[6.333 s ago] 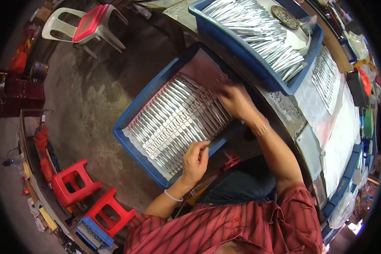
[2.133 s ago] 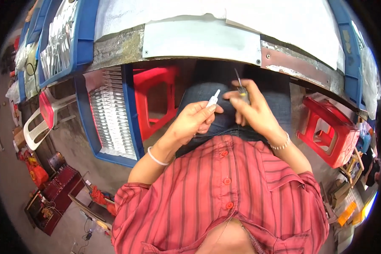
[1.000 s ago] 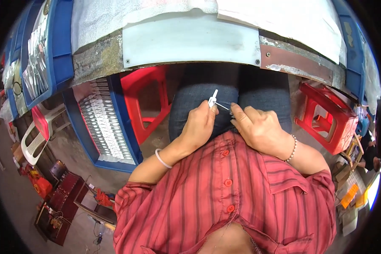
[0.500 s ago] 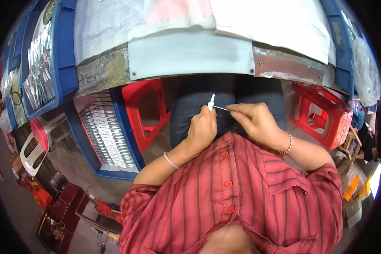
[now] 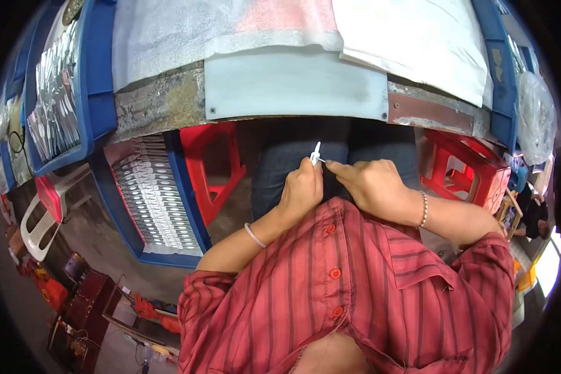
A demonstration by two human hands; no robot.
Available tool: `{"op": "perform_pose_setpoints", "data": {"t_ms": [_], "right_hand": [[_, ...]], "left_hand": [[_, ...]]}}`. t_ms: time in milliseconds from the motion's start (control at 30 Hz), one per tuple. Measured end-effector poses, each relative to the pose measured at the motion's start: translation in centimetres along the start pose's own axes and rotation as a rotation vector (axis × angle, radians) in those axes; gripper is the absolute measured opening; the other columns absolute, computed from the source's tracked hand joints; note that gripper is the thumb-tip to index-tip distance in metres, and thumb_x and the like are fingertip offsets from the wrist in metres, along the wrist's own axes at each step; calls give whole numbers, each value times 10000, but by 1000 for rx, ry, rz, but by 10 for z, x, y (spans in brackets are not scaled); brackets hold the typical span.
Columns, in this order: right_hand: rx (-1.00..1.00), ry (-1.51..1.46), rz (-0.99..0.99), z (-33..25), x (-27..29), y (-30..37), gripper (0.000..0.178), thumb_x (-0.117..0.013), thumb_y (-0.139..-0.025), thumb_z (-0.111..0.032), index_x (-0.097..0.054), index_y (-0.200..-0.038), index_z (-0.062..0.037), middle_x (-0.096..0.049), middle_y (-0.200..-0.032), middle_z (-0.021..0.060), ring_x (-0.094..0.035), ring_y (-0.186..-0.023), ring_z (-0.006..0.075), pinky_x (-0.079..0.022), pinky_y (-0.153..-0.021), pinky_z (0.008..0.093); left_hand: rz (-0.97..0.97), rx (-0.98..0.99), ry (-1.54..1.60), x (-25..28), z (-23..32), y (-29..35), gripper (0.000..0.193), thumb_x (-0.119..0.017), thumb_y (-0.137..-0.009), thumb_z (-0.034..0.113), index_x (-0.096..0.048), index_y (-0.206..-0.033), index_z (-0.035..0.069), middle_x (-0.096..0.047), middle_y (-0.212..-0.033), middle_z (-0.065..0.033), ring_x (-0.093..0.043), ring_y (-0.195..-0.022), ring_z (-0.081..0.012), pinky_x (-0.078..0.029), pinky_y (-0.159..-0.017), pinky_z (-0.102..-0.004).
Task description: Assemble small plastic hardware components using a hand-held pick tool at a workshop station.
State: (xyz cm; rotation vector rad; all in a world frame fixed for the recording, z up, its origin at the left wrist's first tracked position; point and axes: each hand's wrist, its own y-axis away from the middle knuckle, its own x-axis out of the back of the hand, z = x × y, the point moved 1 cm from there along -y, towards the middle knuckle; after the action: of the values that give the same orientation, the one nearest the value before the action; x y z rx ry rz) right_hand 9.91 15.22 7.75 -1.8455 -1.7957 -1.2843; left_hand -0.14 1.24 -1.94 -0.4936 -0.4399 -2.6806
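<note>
Between the thumb and fingers of my left hand [image 5: 301, 190] is a small white-silver piece with a narrow tip [image 5: 316, 153], held upright above my lap. My right hand [image 5: 374, 184] is closed close beside it, index finger pointing at the piece. From those fingers a thin metal rod [image 5: 321, 161] reaches the side of the piece. Only a short end of the rod shows; my fingers hide the rest. The piece is too small for me to tell its exact kind.
Ahead is a worktable edge with a pale plate [image 5: 296, 84] and white cloths [image 5: 411, 37]. At left a blue crate [image 5: 193, 215] holds rows of silvery pieces, below another blue bin [image 5: 100, 75]. Red stools stand at left [image 5: 221, 177] and right [image 5: 470, 168].
My right hand has moved in toward the piece, and less of the rod shows between them. The left hand still grips the piece. The whole view has shifted slightly.
</note>
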Motion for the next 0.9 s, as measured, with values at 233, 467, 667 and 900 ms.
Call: {"op": "perform_pose_setpoints", "data": {"t_ms": [233, 467, 667, 900], "right_hand": [[-42, -50, -36, -10, 15, -5, 336, -566, -832, -107, -626, -1135, 25, -668, -801, 194, -641, -627, 322, -499, -544, 387], [-78, 36, -145, -7, 13, -13, 354, -545, -823, -136, -629, -1151, -31, -606, -676, 239, -625, -626, 349, -478, -513, 447], [-294, -624, 3, 14, -11, -7, 346, -569, -883, -84, -602, -1224, -41, -646, -749, 201, -631, -599, 311, -470, -538, 382], [22, -331, 111, -13, 16, 15, 381, -611, -827, -44, -556, -1199, 12, -577, -910, 196, -597, -782, 348, -494, -706, 403]], "left_hand": [[-40, 28, -8, -1, -5, -1, 148, -503, -923, 98, -489, -855, -33, -560, -649, -274, -585, -613, -456, -440, -497, -489], [18, -7, -13, -7, -8, -3, 191, -515, -912, 106, -467, -817, -52, -534, -553, -278, -579, -534, -447, -448, -440, -492], [2, -59, -94, -6, -13, -6, 207, -512, -910, 119, -457, -805, -50, -536, -543, -272, -581, -515, -445, -450, -440, -502], [110, -215, 198, -3, -9, 0, 185, -492, -948, 149, -535, -866, -11, -569, -623, -174, -566, -473, -284, -407, -418, -341]]}}
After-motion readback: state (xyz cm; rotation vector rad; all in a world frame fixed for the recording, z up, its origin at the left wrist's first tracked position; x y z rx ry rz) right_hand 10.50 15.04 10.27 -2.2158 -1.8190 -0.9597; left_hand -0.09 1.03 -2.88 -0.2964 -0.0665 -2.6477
